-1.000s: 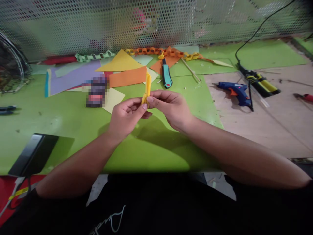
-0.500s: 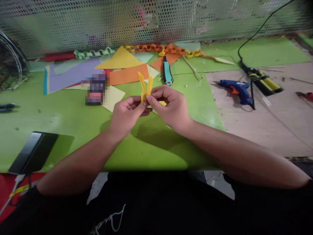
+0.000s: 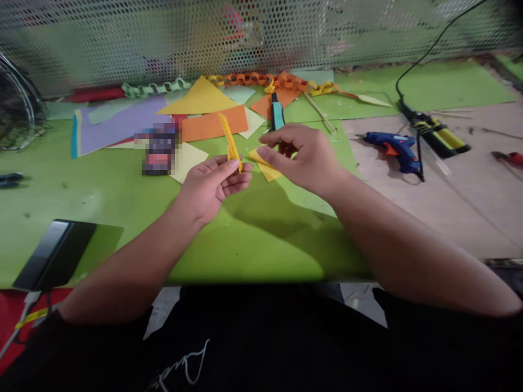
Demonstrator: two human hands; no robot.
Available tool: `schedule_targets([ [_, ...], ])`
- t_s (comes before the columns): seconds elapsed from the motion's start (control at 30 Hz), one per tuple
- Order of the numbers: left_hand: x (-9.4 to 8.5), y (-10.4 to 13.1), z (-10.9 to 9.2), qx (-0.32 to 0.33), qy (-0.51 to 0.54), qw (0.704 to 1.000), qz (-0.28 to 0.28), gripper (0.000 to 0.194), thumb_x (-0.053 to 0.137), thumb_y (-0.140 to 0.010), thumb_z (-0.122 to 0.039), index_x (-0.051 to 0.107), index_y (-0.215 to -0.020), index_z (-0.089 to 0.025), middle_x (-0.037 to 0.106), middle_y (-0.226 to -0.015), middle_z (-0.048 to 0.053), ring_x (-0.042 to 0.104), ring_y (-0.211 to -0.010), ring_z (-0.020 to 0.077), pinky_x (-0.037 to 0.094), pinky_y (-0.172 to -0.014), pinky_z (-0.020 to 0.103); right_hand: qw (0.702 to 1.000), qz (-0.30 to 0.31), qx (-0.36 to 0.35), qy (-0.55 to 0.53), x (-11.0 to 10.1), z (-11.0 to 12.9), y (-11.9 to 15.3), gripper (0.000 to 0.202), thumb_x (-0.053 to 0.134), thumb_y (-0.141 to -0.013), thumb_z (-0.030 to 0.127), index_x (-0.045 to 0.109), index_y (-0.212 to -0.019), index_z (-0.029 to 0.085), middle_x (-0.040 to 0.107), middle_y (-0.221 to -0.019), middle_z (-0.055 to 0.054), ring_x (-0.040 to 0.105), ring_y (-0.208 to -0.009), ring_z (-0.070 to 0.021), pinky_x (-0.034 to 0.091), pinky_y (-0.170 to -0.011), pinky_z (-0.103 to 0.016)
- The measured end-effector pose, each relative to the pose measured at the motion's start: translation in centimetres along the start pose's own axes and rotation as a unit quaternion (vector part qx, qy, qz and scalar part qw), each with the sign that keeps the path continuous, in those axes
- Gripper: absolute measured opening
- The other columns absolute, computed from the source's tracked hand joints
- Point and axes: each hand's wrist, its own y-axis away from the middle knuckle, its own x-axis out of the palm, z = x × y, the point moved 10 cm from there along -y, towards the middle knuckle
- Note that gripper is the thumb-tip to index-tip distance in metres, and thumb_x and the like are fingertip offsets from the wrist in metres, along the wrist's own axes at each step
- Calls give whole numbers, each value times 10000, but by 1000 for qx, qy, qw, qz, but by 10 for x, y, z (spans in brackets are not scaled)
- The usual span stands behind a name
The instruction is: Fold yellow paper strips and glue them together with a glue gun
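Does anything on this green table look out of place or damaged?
The purple sheet, yellow sheet and orange sheet lie at uneven angles toward the back, and small specks dot the green tabletop, so it looks untidy. Nothing appears spilled or broken, though a pixelated patch hides something.

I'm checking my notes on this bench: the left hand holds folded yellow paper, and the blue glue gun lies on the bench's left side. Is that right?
Not quite. The head view shows the blue glue gun on the bench's right side, not its left. The left hand does hold folded yellow paper.
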Motion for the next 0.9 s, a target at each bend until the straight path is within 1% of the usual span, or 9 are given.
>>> schedule_targets([
  [0.03,1,0,3,-11,7,1000,4,260,907,-927,-365,793,-1093,-200,882,-1080,78,847,-896,166,721,-899,322,999,23,-23,-24,6,12,3,338,883,-957,533,852,-1135,247,825,-1130,-91,718,-896,-231,597,-810,-402],
  [0.1,2,0,7,-29,27,999,13,229,892,-938,-363,801,-1081,-208,883,-1089,72,845,-902,166,721,-862,306,996,54,-67,-36,17,34,10,410,940,-909,512,811,-1191,243,808,-1202,-103,724,-979,-255,618,-867,-421],
  [0.2,6,2,10,-38,54,997,38,216,900,-931,-354,818,-1062,-204,886,-1095,69,841,-914,164,721,-867,299,993,44,-110,-9,26,48,18,392,966,-882,371,766,-1190,233,791,-1233,-115,724,-1095,-287,627,-954,-448],
  [0.33,11,4,14,-53,56,995,59,230,873,-952,-352,835,-1097,-178,889,-1086,91,848,-929,182,721,-905,331,988,13,-151,8,31,48,24,290,875,-934,262,744,-1187,204,788,-1198,-105,738,-1102,-271,634,-943,-420],
  [0.47,13,5,16,-56,45,995,62,286,868,-964,-423,843,-1106,-175,892,-1103,112,858,-943,214,722,-905,362,984,9,-176,34,34,51,29,225,755,-995,190,756,-1219,199,797,-1243,-118,758,-1140,-276,636,-987,-432],
  [0.6,13,3,17,-59,45,995,66,292,886,-952,-441,842,-1045,-168,885,-1018,108,858,-898,228,726,-878,382,973,24,-208,100,38,59,34,202,674,-1070,219,786,-1232,175,816,-1248,-146,772,-1142,-312,634,-1031,-488],
  [0.7,9,2,17,-67,33,995,59,300,914,-931,-441,833,-980,-156,871,-941,107,846,-827,217,725,-835,368,966,47,-219,129,42,59,35,228,644,-1109,239,805,-1252,166,824,-1252,-157,782,-1145,-322,640,-1033,-493],
  [0.77,7,2,16,-73,14,995,61,320,936,-915,-450,834,-966,-151,873,-944,119,851,-834,226,724,-834,368,965,60,-223,123,43,57,34,234,639,-1123,245,818,-1254,170,833,-1240,-147,793,-1135,-311,648,-1027,-476],
  [0.9,5,1,12,-72,-17,994,77,377,966,-893,-482,857,-1021,-144,883,-1004,144,869,-887,246,730,-887,392,967,69,-232,80,39,54,31,220,666,-1130,252,845,-1243,193,855,-1240,-112,814,-1141,-277,662,-1024,-422],
])
